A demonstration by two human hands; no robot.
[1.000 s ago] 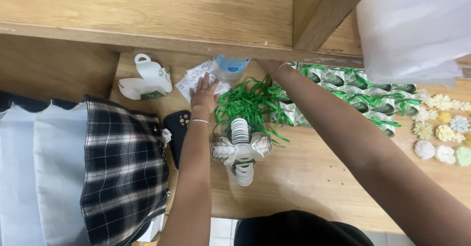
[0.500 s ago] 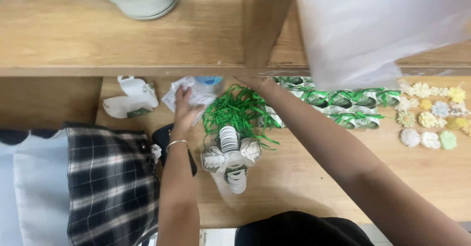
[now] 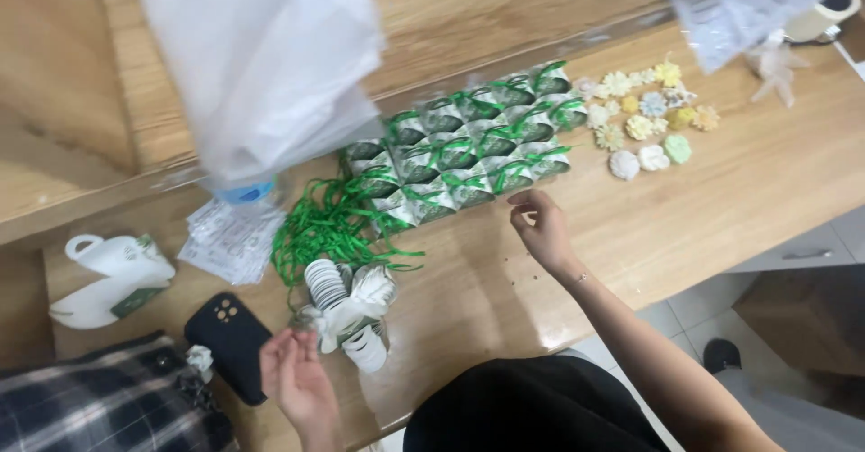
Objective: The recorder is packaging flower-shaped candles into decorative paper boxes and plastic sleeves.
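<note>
A: What does the left hand (image 3: 302, 384) hold?
B: Its fingers pinch the edge of a stack of paper cutouts (image 3: 347, 303), at 7 o'clock on the wooden table (image 3: 721, 200).
A: And the right hand (image 3: 541, 228)?
B: Loosely curled, empty, at 5 o'clock of the green-ribboned boxes (image 3: 464, 150); loose green ribbon (image 3: 329, 227) lies at 12 o'clock of the stack.

Bright green ribbons (image 3: 333, 227) are lying tangled at the centre, with green-and-white patterned boxes (image 3: 464, 136) showing at one o'clock from them. Pastel paper flowers (image 3: 644, 123) in white, yellow, pale blue and mint are sitting at two o'clock. A black phone (image 3: 230, 344) is lying at seven o'clock beside black-and-white plaid fabric (image 3: 99, 411). The table (image 3: 721, 200) is showing light wood grain.
</note>
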